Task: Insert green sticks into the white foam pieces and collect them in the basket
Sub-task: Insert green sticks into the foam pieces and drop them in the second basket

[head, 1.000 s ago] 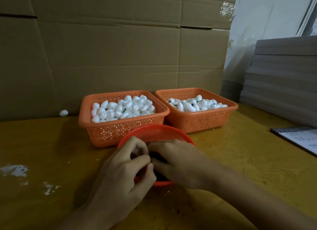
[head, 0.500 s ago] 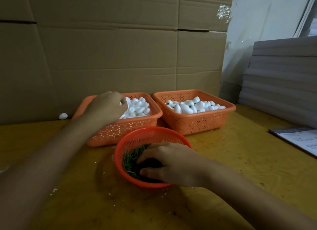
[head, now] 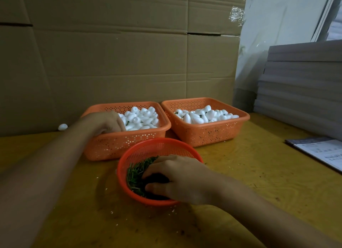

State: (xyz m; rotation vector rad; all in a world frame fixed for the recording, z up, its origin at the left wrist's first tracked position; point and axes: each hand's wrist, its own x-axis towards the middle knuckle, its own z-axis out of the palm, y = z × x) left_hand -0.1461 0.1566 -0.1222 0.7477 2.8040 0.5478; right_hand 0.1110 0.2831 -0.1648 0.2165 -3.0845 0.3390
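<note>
Left hand (head: pixel 109 121) has dipped into the foam pieces (head: pixel 142 118), right hand (head: pixel 177 179) paws green sticks (head: pixel 137 172); either grip's catch hidden; next pairing likely.

A wall of brown cardboard boxes (head: pixel 118 62) stands behind a scuffed yellow table (head: pixel 249 173) in a dimly lit workroom. At right, a stack of grey sheets (head: pixel 303 85) rests on the tabletop beside a pale wall covered in plastic film (head: pixel 277 25). A printed paper (head: pixel 322 151) lies in front of the stack. Clear tape (head: pixel 236 14) glints on the cardboard's upper right corner.
</note>
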